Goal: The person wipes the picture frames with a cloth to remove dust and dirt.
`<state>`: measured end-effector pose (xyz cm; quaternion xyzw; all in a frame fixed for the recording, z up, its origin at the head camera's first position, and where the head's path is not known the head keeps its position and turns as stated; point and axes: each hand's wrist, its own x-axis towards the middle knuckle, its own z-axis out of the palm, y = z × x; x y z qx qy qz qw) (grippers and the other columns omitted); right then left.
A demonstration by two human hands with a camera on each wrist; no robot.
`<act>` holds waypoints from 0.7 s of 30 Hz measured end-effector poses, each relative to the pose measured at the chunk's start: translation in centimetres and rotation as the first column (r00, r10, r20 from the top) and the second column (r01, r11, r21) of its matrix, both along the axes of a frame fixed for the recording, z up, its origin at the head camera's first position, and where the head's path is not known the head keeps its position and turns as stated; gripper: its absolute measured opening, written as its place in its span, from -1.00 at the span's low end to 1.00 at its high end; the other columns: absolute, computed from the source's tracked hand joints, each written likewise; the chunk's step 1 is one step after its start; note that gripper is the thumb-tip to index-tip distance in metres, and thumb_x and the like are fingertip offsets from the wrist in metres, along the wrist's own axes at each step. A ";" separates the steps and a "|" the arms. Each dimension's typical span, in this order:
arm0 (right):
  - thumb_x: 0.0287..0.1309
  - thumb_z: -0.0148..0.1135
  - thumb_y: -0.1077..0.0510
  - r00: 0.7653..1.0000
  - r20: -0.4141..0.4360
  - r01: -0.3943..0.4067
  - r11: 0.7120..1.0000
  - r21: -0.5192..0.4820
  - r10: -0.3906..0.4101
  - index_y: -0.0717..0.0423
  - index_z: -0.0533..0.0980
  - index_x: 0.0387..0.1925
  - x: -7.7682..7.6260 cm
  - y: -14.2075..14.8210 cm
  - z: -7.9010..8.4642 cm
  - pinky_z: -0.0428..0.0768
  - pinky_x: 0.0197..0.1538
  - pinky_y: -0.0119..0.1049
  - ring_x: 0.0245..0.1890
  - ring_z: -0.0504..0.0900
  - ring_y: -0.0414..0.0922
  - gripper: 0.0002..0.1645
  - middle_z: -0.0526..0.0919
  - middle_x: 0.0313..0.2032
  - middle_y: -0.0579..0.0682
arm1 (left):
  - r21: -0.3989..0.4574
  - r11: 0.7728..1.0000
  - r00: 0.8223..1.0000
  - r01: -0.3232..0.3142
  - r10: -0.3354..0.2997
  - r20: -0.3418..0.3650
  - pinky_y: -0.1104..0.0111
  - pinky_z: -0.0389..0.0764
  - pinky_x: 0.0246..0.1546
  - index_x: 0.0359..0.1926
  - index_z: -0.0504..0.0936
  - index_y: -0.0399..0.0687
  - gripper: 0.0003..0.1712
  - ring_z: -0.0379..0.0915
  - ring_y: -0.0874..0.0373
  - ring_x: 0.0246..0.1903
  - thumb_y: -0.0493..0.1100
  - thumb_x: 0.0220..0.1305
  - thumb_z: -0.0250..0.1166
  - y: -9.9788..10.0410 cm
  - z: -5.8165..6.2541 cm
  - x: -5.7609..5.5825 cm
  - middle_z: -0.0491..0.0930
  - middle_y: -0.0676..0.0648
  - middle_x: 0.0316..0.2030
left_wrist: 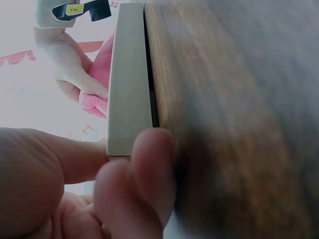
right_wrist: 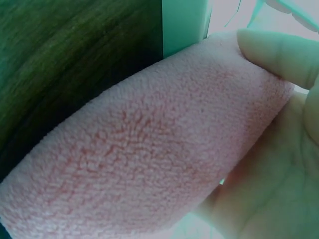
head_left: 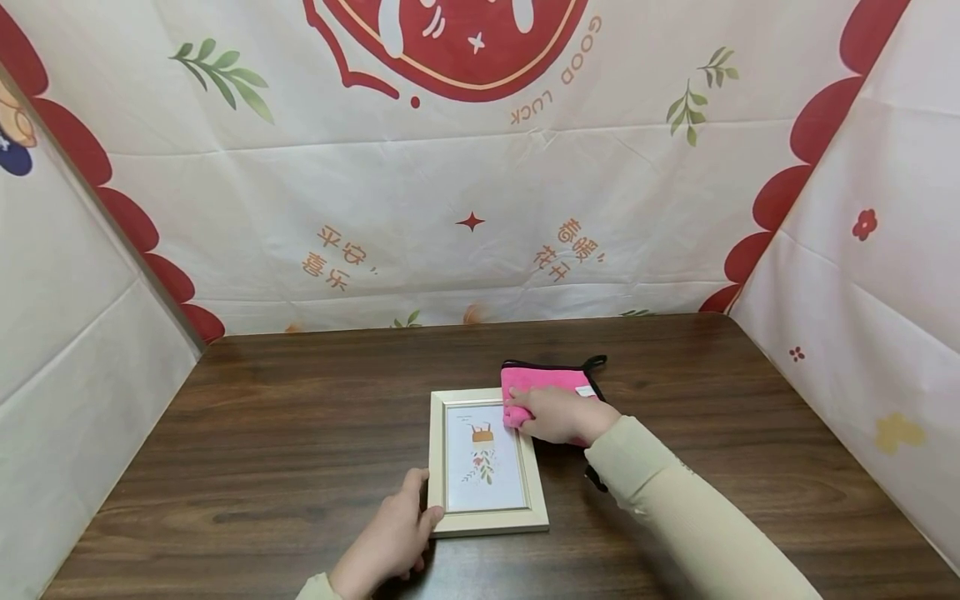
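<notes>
A cream picture frame (head_left: 487, 522) with a printed card behind its pane lies on the table. My left hand (head_left: 393, 525) grips its near left corner, thumb on top; in the left wrist view the fingers (left_wrist: 152, 169) curl at the frame's edge (left_wrist: 128, 84). My right hand (head_left: 562, 412) holds a pink cloth (head_left: 543, 377) with black edging and a loop against the frame's upper right part. Fuzzy pile of the cloth (right_wrist: 129, 139) fills the right wrist view, with the thumb (right_wrist: 279, 55) pressed on it. The fingers beneath the cloth are partly hidden.
The dark wooden table (head_left: 285, 433) extends around the frame. A printed white curtain (head_left: 420, 192) with red scallops hangs behind it and along both sides. A black strap (left_wrist: 82, 9) with a yellow label sits on the right wrist.
</notes>
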<state>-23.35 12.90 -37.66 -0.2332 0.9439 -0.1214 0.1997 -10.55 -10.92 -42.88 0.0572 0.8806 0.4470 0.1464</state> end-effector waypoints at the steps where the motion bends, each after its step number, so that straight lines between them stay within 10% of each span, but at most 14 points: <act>1: 0.30 0.09 0.04 1.000 -0.005 -0.004 1.000 0.002 0.004 -0.02 0.33 0.31 0.0 0.0 0.0 0.28 0.36 -0.02 0.34 0.30 0.00 -0.44 0.22 0.40 -0.04 | 0.000 1.000 1.000 -0.003 0.003 0.004 0.35 0.38 -0.91 0.28 0.12 -0.25 -0.43 0.32 0.20 -0.87 -0.21 0.36 0.12 0.0 0.0 0.0 0.39 -0.06 -0.74; 21: 0.31 0.07 0.05 1.000 -0.001 -0.001 0.999 -0.038 0.001 -0.05 0.30 0.33 0.6 0.2 -0.5 0.21 0.40 -0.01 0.41 0.17 0.02 -0.43 0.18 0.42 -0.01 | -0.005 1.000 0.999 -0.026 0.027 0.028 0.35 0.38 -0.90 0.36 0.02 -0.24 -0.31 0.32 0.20 -0.87 -0.20 0.34 0.14 0.3 0.1 0.0 0.41 -0.08 -0.73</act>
